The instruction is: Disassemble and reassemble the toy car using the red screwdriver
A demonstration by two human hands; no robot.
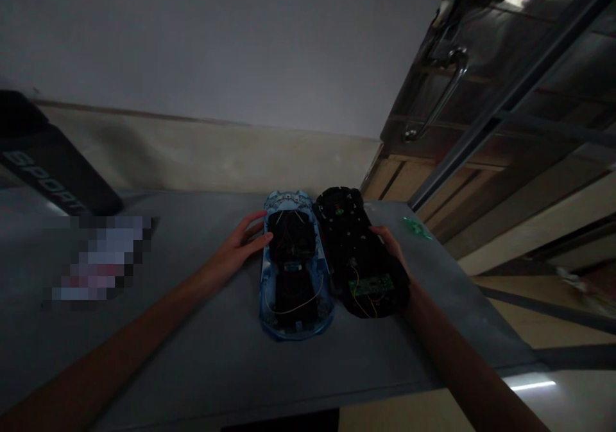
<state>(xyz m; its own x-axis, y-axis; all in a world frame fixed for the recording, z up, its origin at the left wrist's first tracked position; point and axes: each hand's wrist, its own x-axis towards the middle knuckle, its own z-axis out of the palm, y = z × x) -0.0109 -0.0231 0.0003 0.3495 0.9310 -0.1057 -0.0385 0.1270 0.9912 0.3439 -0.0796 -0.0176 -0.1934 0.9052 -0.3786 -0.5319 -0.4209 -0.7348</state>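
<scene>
A blue toy car body shell [268, 291] lies on the table with its hollow inside facing up, showing dark inner parts and a pale wire. My left hand [248, 239] grips its left edge, thumb over the rim and fingers along the outside. Right beside the shell is the black toy car chassis [344, 239], its inner face up, with a green circuit board [370, 285] and thin yellow and red wires near its close end. My right hand [391, 246] holds the chassis by its right side; the chassis partly hides that hand.
The grey table [202, 355] meets a wall at the back. A black bottle-like object marked SPORT [52, 162] leans in at left, near a blurred-out flat item [101, 262]. A small green plastic piece [416, 228] lies at right, before a metal frame bar [481, 143].
</scene>
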